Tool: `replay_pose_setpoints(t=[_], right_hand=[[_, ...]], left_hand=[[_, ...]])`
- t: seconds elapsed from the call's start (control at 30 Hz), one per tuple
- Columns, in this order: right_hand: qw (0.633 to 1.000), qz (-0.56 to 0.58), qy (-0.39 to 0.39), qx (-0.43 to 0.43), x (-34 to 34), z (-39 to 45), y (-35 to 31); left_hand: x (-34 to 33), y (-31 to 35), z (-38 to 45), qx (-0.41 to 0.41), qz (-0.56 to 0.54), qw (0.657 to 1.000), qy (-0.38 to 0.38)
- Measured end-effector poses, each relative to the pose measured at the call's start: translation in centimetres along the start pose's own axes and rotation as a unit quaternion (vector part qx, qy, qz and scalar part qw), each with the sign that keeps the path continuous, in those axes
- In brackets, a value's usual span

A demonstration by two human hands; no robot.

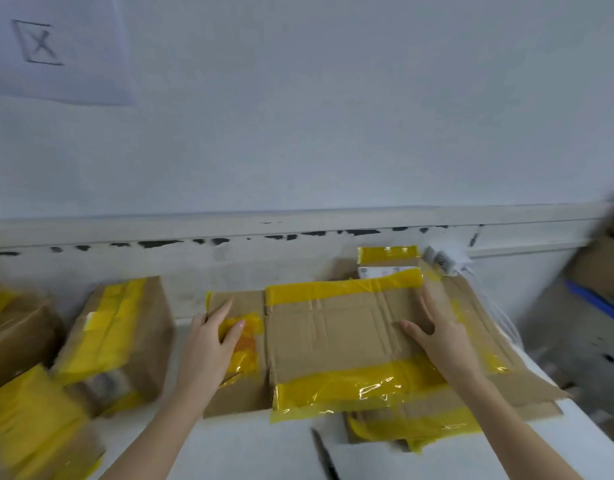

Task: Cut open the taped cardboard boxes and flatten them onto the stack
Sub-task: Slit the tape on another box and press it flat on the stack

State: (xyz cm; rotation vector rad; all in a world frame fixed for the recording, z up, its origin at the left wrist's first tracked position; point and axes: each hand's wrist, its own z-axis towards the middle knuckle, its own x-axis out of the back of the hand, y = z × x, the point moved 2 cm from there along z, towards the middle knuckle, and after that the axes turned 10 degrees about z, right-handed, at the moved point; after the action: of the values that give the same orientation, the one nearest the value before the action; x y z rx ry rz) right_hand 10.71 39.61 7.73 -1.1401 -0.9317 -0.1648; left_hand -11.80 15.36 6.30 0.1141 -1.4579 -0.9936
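Flattened box (340, 337) atop stack (416, 427), left hand (212, 337) and right hand (437, 334) pressing it with straight fingers, knife (324, 455) on table (264, 445), taped boxes (115, 337) left.

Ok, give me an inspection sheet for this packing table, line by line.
Surface: white table, edge worn.
Job's things: flattened box on the stack; taped boxes uncut at left; knife lying near edge.
Clutter: crumpled yellow tape.
Hands: left hand presses on tape; right hand presses the flattened box.
Cables: white adapters with cords.
Surroundings: wall, paper sheet.
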Motion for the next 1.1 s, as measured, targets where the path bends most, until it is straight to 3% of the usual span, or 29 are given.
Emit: replay_pose_setpoints(t=[0.2, 0.37, 0.5, 0.67, 0.9, 1.1], right_hand=[[0.990, -0.110, 0.083, -0.036, 7.5, 6.3, 3.4], [0.977, -0.168, 0.090, -0.099, 8.1, 10.5, 7.2], [0.977, -0.149, 0.057, -0.143, 5.1, 11.9, 10.4], [0.968, -0.195, 0.030, -0.159, 0.8, 12.8, 13.0], [0.966, -0.212, -0.057, -0.135, -3.0, 14.9, 13.2], [0.963, -0.211, -0.086, -0.141, -3.4, 18.1, 14.0]], left_hand=[[-5.6, 9.8, 6.5, -0.056, -0.013, 0.998, -0.034], [-10.9, 14.5, 10.5, -0.072, -0.003, 0.991, -0.109], [-16.1, 13.9, 10.6, -0.076, 0.084, 0.983, -0.147], [-20.4, 10.8, 9.8, -0.025, 0.224, 0.960, -0.165], [-23.3, 9.6, 8.8, -0.208, 0.268, 0.931, -0.132], [-24.6, 10.7, 9.3, -0.170, 0.282, 0.935, -0.134]])
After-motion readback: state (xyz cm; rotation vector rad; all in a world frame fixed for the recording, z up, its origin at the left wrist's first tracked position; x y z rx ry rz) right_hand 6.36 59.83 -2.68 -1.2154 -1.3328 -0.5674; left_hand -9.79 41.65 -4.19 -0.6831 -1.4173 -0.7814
